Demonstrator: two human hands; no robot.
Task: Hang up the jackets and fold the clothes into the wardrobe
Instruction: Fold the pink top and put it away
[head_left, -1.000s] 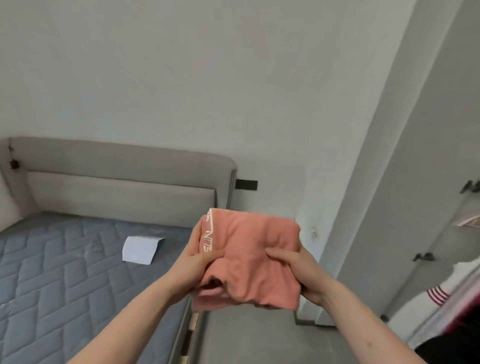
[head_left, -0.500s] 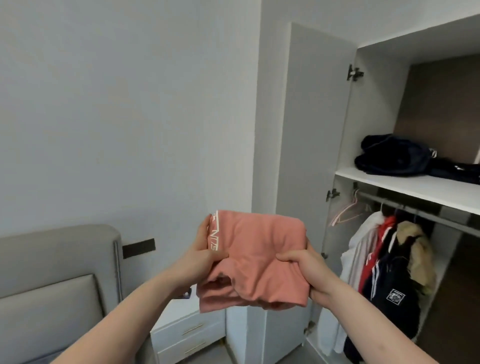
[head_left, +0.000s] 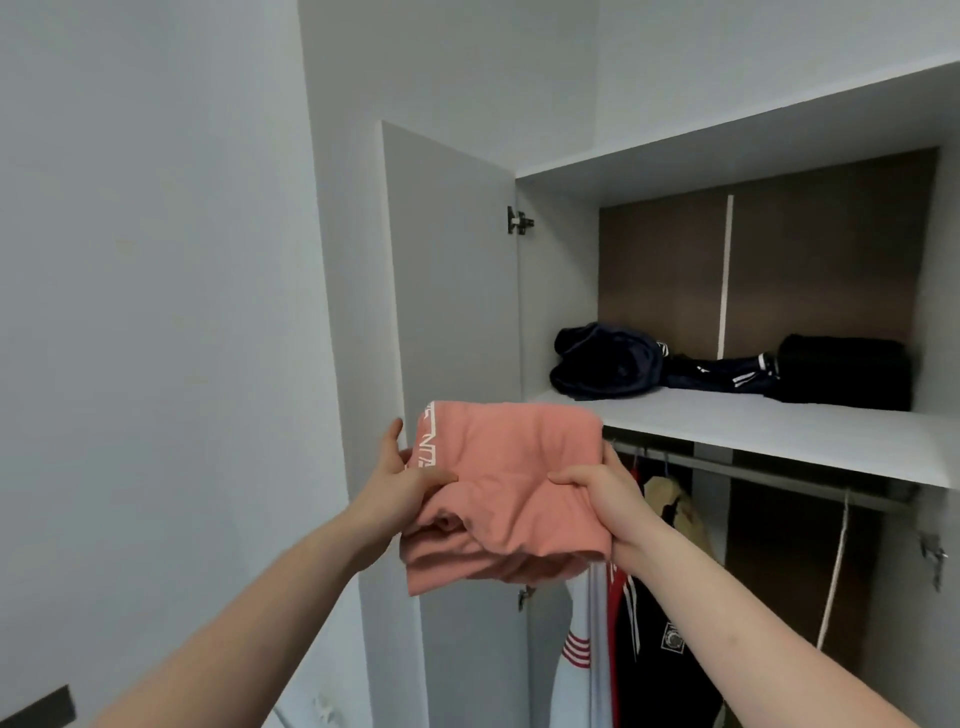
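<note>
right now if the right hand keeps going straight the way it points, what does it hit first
Probably the front edge of the white shelf, just beyond the right hand gripping the folded pink garment. Depth is unclear, so it may pass above.

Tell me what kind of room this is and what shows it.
Most likely a bedroom, at a built-in wardrobe with its door open. Folded dark clothes lie on its shelf, and jackets hang from the rail below.

White lettering on pink garment (head_left: 504, 483), not legible
</note>
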